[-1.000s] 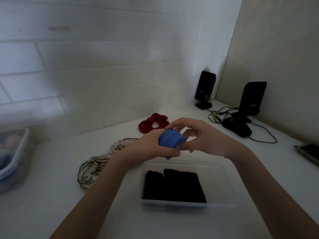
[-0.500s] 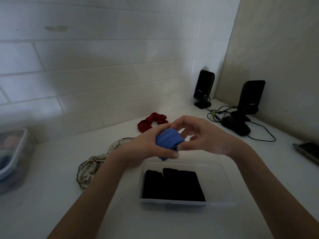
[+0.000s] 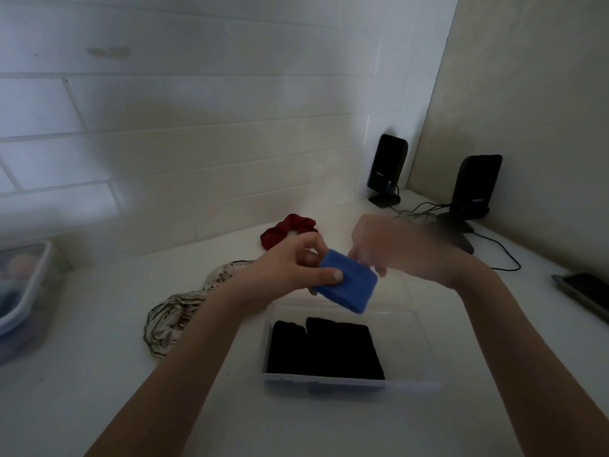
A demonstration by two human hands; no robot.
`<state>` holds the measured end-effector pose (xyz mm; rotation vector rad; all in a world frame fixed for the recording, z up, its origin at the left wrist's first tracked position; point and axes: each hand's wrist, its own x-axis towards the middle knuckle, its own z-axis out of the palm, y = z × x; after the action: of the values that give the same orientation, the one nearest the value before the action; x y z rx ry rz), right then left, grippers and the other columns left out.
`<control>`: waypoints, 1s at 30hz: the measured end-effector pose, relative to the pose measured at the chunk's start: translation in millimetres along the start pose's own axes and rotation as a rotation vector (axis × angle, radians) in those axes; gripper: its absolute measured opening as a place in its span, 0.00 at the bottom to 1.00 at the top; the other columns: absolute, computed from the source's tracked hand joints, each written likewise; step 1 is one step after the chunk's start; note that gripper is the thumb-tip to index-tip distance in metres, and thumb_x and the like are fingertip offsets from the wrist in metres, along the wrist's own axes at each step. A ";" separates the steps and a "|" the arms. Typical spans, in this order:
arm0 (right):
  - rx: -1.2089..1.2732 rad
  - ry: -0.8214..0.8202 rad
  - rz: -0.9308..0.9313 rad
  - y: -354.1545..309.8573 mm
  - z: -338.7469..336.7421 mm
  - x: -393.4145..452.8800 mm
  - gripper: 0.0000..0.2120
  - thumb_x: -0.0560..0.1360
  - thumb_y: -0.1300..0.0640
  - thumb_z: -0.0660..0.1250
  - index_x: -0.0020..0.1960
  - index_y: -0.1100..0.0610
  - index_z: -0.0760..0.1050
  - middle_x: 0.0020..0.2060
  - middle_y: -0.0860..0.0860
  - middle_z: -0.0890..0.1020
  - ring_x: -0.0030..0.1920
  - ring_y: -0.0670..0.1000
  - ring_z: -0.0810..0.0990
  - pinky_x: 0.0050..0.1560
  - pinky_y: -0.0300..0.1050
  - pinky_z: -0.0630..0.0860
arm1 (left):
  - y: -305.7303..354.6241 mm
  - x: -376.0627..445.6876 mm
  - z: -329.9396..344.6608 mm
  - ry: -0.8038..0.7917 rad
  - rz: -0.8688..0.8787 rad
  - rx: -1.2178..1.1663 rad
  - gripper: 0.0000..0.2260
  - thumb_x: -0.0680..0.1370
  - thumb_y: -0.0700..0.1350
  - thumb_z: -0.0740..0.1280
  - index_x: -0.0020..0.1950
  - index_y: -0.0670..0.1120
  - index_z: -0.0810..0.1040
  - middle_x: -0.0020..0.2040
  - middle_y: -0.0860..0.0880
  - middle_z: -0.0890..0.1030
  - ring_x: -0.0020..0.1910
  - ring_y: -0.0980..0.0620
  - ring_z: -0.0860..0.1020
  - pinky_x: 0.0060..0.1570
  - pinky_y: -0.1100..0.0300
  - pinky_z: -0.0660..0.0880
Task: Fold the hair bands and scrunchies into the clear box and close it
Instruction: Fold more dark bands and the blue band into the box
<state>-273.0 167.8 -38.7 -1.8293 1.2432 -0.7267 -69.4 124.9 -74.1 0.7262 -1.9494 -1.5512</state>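
A folded blue hair band (image 3: 352, 285) hangs just above the far edge of the clear box (image 3: 415, 341). My left hand (image 3: 290, 268) pinches its left end between thumb and fingers. My right hand (image 3: 389, 249), blurred by motion, is at the band's far right side with fingers spread; contact is unclear. Folded black bands (image 3: 324, 349) fill the left part of the box. A red scrunchie (image 3: 286, 230) lies behind my hands. A striped cream band (image 3: 184, 308) lies to the left, partly under my left forearm.
Two black speakers (image 3: 387, 168) (image 3: 474, 189) with cables stand in the back right corner. A phone (image 3: 585, 291) lies at the right edge. Another plastic container (image 3: 23, 288) with items sits at the far left. Tiled wall runs close behind.
The blue band, earlier bunched between both hands, is now flat and folded, lower over the box. My right hand has drawn back and opened; the left still holds the band.
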 end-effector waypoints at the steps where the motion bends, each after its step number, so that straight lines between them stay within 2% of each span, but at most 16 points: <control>1: -0.022 -0.041 0.025 -0.7 -1.8 -1.3 0.11 0.69 0.48 0.72 0.44 0.52 0.72 0.37 0.56 0.83 0.34 0.45 0.76 0.38 0.41 0.73 | 1.6 1.1 4.2 -0.033 0.000 0.011 0.10 0.65 0.48 0.72 0.39 0.48 0.72 0.31 0.53 0.82 0.32 0.58 0.77 0.35 0.64 0.73; 4: -0.160 -0.129 0.093 -3.8 -10.0 -8.9 0.09 0.71 0.51 0.70 0.46 0.53 0.72 0.34 0.48 0.84 0.35 0.45 0.80 0.39 0.40 0.73 | 6.7 4.3 17.1 -0.109 -0.023 0.107 0.05 0.70 0.44 0.72 0.41 0.50 0.77 0.38 0.53 0.82 0.39 0.55 0.79 0.43 0.61 0.75; 6: -0.182 -0.054 0.097 -5.9 -20.2 -16.7 0.07 0.72 0.50 0.68 0.46 0.52 0.74 0.38 0.49 0.86 0.37 0.46 0.82 0.39 0.41 0.73 | 12.3 6.6 28.8 -0.187 -0.043 0.222 0.04 0.72 0.41 0.71 0.46 0.47 0.80 0.44 0.50 0.83 0.45 0.55 0.80 0.49 0.61 0.77; 9: -0.113 0.090 0.081 -8.8 -32.8 -26.6 0.17 0.67 0.42 0.66 0.46 0.54 0.75 0.40 0.50 0.86 0.38 0.48 0.82 0.38 0.41 0.73 | 18.7 12.4 48.3 -0.284 0.024 0.437 0.08 0.72 0.40 0.71 0.51 0.43 0.81 0.46 0.51 0.81 0.45 0.61 0.78 0.49 0.67 0.75; 11: -0.125 0.092 0.086 -9.1 -33.4 -27.9 0.18 0.67 0.42 0.66 0.48 0.55 0.75 0.40 0.50 0.86 0.37 0.47 0.82 0.38 0.41 0.73 | 20.3 17.3 58.5 -0.271 0.041 0.532 0.09 0.72 0.41 0.72 0.51 0.44 0.80 0.46 0.54 0.80 0.43 0.63 0.77 0.47 0.69 0.75; 14: -0.216 0.018 0.096 -7.9 -25.2 -22.6 0.10 0.73 0.48 0.67 0.49 0.53 0.76 0.36 0.46 0.85 0.35 0.41 0.81 0.38 0.38 0.73 | 21.1 18.8 67.7 -0.212 0.051 0.616 0.08 0.72 0.41 0.71 0.50 0.47 0.78 0.46 0.53 0.79 0.43 0.62 0.77 0.48 0.64 0.76; 16: -0.248 -0.017 0.095 -9.2 -18.3 -18.0 0.08 0.75 0.49 0.66 0.50 0.52 0.77 0.34 0.44 0.84 0.34 0.39 0.80 0.37 0.36 0.73 | 20.4 15.2 72.1 -0.215 0.044 0.624 0.08 0.73 0.41 0.70 0.50 0.49 0.78 0.49 0.51 0.81 0.46 0.59 0.78 0.50 0.62 0.76; 21: -0.268 -0.071 0.092 -12.2 -11.0 -13.1 0.08 0.75 0.49 0.65 0.52 0.51 0.75 0.42 0.47 0.86 0.40 0.43 0.84 0.39 0.37 0.74 | 8.8 9.4 85.3 -0.183 -0.002 0.632 0.06 0.75 0.41 0.67 0.50 0.49 0.75 0.55 0.47 0.80 0.53 0.55 0.78 0.55 0.58 0.76; 28: -0.229 -0.072 0.083 -14.0 -9.6 -15.1 0.08 0.75 0.49 0.66 0.51 0.52 0.76 0.41 0.48 0.86 0.41 0.45 0.85 0.41 0.36 0.75 | 0.4 10.3 99.1 -0.046 0.015 0.565 0.07 0.75 0.39 0.66 0.45 0.49 0.70 0.53 0.46 0.81 0.54 0.52 0.79 0.55 0.59 0.76; 30: -0.242 -0.084 0.085 -14.1 -7.6 -14.4 0.08 0.75 0.48 0.66 0.50 0.51 0.76 0.42 0.47 0.86 0.41 0.45 0.85 0.42 0.38 0.76 | -0.9 8.5 99.8 -0.075 0.007 0.574 0.06 0.76 0.39 0.65 0.45 0.49 0.70 0.52 0.46 0.80 0.54 0.51 0.79 0.55 0.58 0.76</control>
<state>-277.4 182.0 -23.1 -1.9650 1.3929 -0.4643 -145.3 187.4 -93.5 0.8893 -2.4802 -1.0179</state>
